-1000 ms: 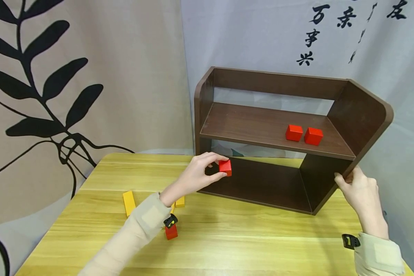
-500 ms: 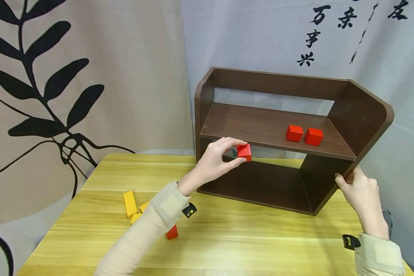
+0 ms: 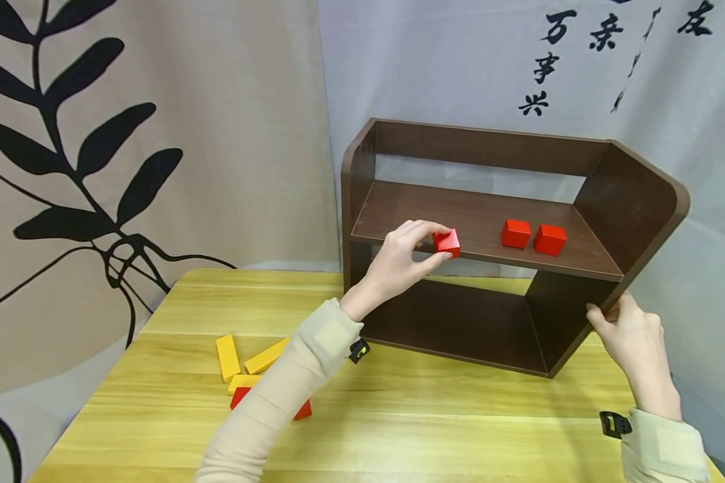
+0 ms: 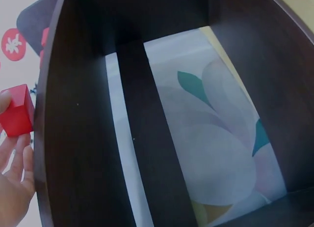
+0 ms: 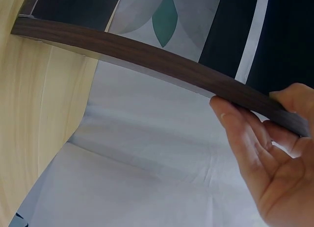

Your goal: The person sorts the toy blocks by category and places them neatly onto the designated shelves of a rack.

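Observation:
Between thumb and fingers, my left hand (image 3: pixel 401 258) pinches a red cube (image 3: pixel 447 243) at the front edge of the upper board of a dark brown shelf (image 3: pixel 447 312). The left wrist view shows the same red cube (image 4: pixel 17 111) beside the shelf's edge. Two more red cubes, one (image 3: pixel 515 233) left of the other (image 3: pixel 550 239), sit on the right part of the upper board. My right hand (image 3: pixel 631 339) grips the front edge of the shelf's right side panel; in the right wrist view the thumb and fingers of this hand (image 5: pixel 274 153) lie on either side of that panel.
On the wooden table (image 3: pixel 429 429), left of the shelf, lie several yellow blocks, one (image 3: pixel 227 357) apart from the others. Red blocks, one (image 3: pixel 303 410) near my left sleeve, are partly hidden by that forearm. Printed curtains (image 3: pixel 248 134) hang behind the table.
My left hand has carried the red cube up and to the right, from before the lower compartment to the upper board's edge. My right hand keeps its place on the side panel.

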A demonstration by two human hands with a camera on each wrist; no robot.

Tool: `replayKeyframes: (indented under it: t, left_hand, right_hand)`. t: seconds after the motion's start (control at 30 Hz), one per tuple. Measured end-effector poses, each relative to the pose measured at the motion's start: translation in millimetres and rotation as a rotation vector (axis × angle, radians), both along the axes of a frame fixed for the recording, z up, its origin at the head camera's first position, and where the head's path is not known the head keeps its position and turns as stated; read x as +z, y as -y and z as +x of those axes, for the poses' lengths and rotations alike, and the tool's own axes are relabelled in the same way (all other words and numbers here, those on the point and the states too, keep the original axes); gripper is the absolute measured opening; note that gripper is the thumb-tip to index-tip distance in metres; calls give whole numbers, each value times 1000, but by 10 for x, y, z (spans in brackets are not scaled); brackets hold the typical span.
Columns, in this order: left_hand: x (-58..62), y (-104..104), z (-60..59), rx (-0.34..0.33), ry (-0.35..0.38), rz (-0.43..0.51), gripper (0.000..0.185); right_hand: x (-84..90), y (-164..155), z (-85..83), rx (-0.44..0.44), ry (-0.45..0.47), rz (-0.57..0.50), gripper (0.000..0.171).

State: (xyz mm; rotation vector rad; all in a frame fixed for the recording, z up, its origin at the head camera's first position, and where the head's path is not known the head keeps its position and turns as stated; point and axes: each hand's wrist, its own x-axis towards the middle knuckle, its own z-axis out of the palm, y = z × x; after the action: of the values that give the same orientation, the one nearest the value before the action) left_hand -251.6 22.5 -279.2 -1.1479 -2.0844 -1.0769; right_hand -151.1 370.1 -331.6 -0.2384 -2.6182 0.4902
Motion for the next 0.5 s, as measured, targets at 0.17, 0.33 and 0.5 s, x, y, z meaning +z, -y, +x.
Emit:
replayKeyframes:
  t: [0.17, 0.33, 0.5]
  left_hand:
    - [-6, -73, -70, 9, -46, -18, 31]
    - [-14, -134, -97, 38, -120, -26, 27]
    - [-18, -166, -99, 135, -265, -61, 22]
  right_hand:
    - [4, -2, -4, 4, -15, 3, 24]
    - [5, 8, -5, 3, -11, -3, 24]
    - [10, 14, -10, 4, -9, -2, 24]
